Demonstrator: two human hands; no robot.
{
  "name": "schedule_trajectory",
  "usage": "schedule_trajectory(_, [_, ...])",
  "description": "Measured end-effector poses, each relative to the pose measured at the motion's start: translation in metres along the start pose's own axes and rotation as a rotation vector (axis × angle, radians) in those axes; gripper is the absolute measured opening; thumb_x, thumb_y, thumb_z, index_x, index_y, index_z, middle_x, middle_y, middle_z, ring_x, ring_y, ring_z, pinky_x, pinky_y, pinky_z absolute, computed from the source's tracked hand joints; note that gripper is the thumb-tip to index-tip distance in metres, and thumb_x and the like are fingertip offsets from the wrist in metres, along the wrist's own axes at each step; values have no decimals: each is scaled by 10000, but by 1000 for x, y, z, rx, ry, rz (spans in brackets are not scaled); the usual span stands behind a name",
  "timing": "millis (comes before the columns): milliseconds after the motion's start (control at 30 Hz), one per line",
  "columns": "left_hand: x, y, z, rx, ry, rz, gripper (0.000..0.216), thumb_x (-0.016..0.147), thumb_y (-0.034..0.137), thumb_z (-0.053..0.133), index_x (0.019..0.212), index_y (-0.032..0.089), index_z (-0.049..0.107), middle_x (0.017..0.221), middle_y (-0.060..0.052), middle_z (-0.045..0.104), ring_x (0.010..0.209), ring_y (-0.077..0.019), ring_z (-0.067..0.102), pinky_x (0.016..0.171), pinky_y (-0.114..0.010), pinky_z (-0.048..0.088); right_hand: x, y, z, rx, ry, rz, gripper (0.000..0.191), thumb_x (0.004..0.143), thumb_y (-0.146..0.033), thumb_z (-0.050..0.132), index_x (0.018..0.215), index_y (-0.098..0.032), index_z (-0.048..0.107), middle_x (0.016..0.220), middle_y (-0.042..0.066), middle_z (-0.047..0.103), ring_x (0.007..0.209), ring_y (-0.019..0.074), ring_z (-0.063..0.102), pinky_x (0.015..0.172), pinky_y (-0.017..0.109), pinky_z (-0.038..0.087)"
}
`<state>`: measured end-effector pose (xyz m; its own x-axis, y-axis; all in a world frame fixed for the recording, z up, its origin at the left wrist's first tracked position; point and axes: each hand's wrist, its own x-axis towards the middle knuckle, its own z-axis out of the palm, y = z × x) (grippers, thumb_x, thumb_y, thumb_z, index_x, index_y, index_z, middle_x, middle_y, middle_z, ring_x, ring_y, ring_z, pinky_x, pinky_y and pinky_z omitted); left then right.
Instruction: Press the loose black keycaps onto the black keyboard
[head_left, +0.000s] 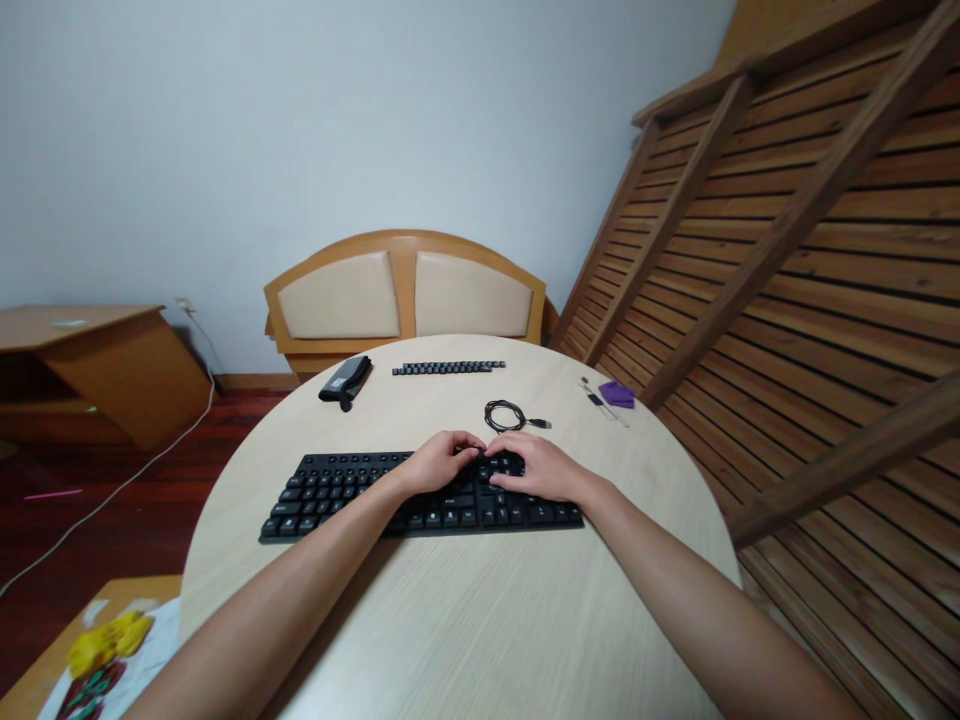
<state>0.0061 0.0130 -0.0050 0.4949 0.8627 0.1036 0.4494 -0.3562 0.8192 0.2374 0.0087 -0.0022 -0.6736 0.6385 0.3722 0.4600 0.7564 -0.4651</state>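
Slatted wood panel: a tall panel [825,260] leans along the right side.
Counter: a round, pale wood-grain counter [450,630] fills the middle.
Headboard: a padded wooden headboard [407,290] stands behind the counter, against the wall.
Cabinet: an open-fronted wooden cabinet [127,375] at far left; its inside is too dark to make out.
Keyboard: a black keyboard [322,497] lies flat across the counter, in front of the person.
Left hand: the left hand [435,463] reaches over the keyboard's upper edge, fingers curled and thumb drawn in; I cannot tell whether they grasp anything.
Right hand: the right hand [541,468] rests on the keyboard's right part, its fingertips close to the left's; its grasp cannot be told either.
Case: a black folded case [348,378] sits at the counter's far left, contents hidden.
Small keys: dark keys [448,369] lie in rows beyond the keyboard.
Cable: a coiled black cable [505,403] with its plug lies just beyond the right hand.
Purple cloth: a crumpled purple cloth [617,395], possibly a pouch, lies at right beside thin tools [595,399].
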Motion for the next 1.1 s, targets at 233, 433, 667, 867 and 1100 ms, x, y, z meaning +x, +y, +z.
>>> schedule_trajectory(233, [-1, 2, 1, 12, -4, -3, 266, 910, 275, 524, 1033, 125, 705, 984, -72, 754, 907, -206, 672, 870, -300, 496, 0, -1, 0, 15, 4, -13, 246, 835, -334, 718, 1058, -238, 677, 1089, 48, 705, 1023, 213, 651, 940, 361, 498])
schedule_trajectory(433, [-5, 9, 0, 108, -3, 17, 257, 917, 270, 524, 1040, 145, 711, 990, -63, 759, 911, -209, 677, 861, -292, 488, 1, 1, 1, 18, 4, -28, 251, 839, -339, 713, 1069, -244, 679, 1104, 53, 703, 1034, 217, 653, 950, 372, 497])
schedule_trajectory(667, [-6, 9, 0, 138, 24, 53, 231, 903, 262, 561, 1033, 155, 719, 1048, -70, 746, 980, -215, 669, 920, -294, 480, 1, 1, 1, 18, 3, -24, 255, 835, -332, 714, 1073, -246, 679, 1114, 46, 709, 1043, 214, 658, 955, 357, 493])
schedule_trajectory(867, [-7, 9, 1, 155, 10, 85, 230, 913, 258, 545, 1038, 165, 714, 1045, -59, 749, 981, -213, 672, 930, -307, 477, 0, 2, 1, 13, -1, -25, 258, 839, -336, 715, 1075, -241, 672, 1123, 42, 709, 1047, 208, 653, 956, 351, 487])
schedule_trajectory(1100, [-9, 11, 2, 152, 29, 50, 219, 902, 274, 572, 1036, 180, 718, 1044, -45, 757, 982, -216, 680, 918, -303, 483, 0, 0, 0, 18, 4, 4, 261, 824, -338, 728, 1056, -236, 669, 1099, 50, 715, 1012, 217, 663, 934, 369, 499])
